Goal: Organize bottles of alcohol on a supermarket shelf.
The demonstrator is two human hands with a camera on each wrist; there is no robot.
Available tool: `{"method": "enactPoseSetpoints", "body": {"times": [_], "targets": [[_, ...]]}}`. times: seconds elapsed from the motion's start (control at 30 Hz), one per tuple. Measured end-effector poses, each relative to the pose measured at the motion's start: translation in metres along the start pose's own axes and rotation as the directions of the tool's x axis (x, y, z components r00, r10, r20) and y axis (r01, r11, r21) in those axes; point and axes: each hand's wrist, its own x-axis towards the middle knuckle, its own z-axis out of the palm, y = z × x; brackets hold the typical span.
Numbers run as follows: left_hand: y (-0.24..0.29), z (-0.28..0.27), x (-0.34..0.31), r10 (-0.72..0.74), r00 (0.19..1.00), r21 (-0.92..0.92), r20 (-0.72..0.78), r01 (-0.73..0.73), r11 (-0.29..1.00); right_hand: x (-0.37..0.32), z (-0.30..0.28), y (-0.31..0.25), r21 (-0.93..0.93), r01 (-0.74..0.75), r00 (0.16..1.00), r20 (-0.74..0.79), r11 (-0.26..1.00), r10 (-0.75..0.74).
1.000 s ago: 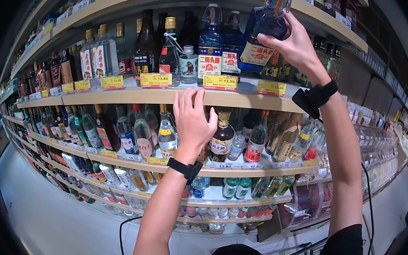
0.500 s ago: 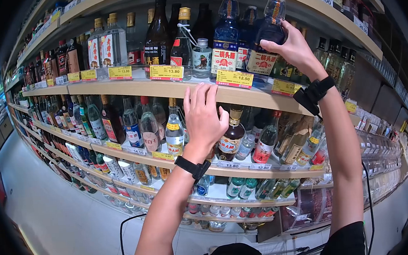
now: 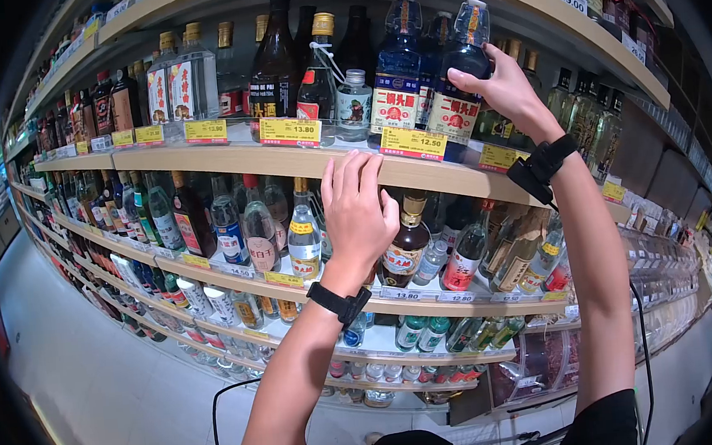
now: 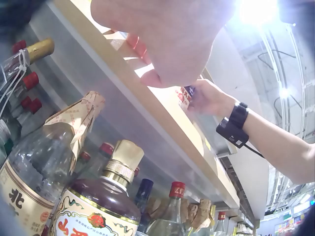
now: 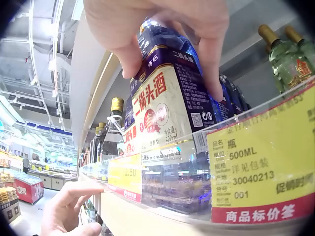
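Observation:
My right hand (image 3: 516,97) grips a blue square liquor bottle (image 3: 454,117) with a cream label, thumb on one side and fingers on the other. In the right wrist view the bottle (image 5: 156,105) stands upright behind the shelf's clear front lip (image 5: 172,184). Beside it on the left is a matching blue bottle (image 3: 396,94). My left hand (image 3: 361,214) has its fingertips at the wooden shelf edge (image 3: 309,153), fingers relaxed and holding nothing. Below that hand, a dark brown bottle (image 3: 405,239) with a gold cap sits on the lower shelf.
Yellow price tags (image 3: 412,143) line the shelf front. A glass bottle with a gold cap (image 3: 319,75) and a small clear bottle (image 3: 353,105) stand to the left. Green bottles (image 5: 290,56) stand to the right. Another shelf (image 3: 473,12) runs overhead.
My right hand has brought the tilted blue bottle down from above to upright on the shelf, beside its match. The left hand has stayed by the shelf edge while the view shifted.

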Motion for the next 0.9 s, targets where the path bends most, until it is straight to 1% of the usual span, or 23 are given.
{"method": "enactPoseSetpoints", "body": {"times": [0.13, 0.23, 0.33, 0.43, 0.53, 0.63, 0.67, 0.77, 0.87, 0.9], "targets": [[0.002, -0.001, 0.002, -0.008, 1.0, -0.008, -0.012, 0.008, 1.0, 0.004, 0.005, 0.005, 0.001, -0.009, 1.0, -0.021, 1.0, 0.009], [0.001, -0.001, 0.002, -0.005, 1.0, -0.018, -0.019, 0.004, 1.0, 0.005, 0.006, 0.004, -0.006, -0.052, 0.999, 0.008, 0.999, 0.052], [-0.001, 0.001, 0.001, -0.004, 1.0, -0.022, -0.027, 0.003, 1.0, -0.001, 0.009, 0.0, 0.097, -0.083, 0.996, 0.023, 0.992, 0.081], [0.0, 0.001, 0.001, -0.004, 0.999, -0.032, -0.034, 0.003, 0.999, 0.004, 0.009, 0.007, 0.074, -0.087, 0.995, 0.065, 0.994, 0.082], [-0.002, 0.003, 0.0, 0.001, 0.999, -0.032, -0.042, -0.002, 0.999, 0.001, 0.012, 0.007, 0.056, -0.099, 0.995, 0.033, 0.994, 0.097], [-0.001, 0.001, 0.001, -0.003, 0.999, -0.037, -0.034, 0.002, 0.999, 0.006, 0.012, 0.014, 0.091, -0.1, 0.992, 0.092, 0.991, 0.091], [-0.001, 0.001, 0.001, -0.005, 0.999, -0.038, -0.031, 0.004, 0.999, 0.007, 0.01, 0.015, 0.067, -0.113, 0.99, 0.091, 0.991, 0.107], [-0.001, 0.001, 0.001, -0.008, 1.0, -0.042, -0.028, 0.007, 0.999, 0.003, 0.013, 0.012, 0.081, -0.11, 0.992, 0.065, 0.991, 0.105], [-0.002, 0.0, 0.001, -0.009, 1.0, -0.048, -0.026, 0.008, 0.999, -0.004, 0.011, 0.006, 0.084, -0.124, 0.99, 0.077, 0.989, 0.117], [-0.002, 0.0, 0.001, -0.01, 1.0, -0.05, -0.025, 0.009, 0.999, -0.007, 0.009, 0.004, 0.036, -0.153, 0.984, 0.099, 0.988, 0.148]]}}
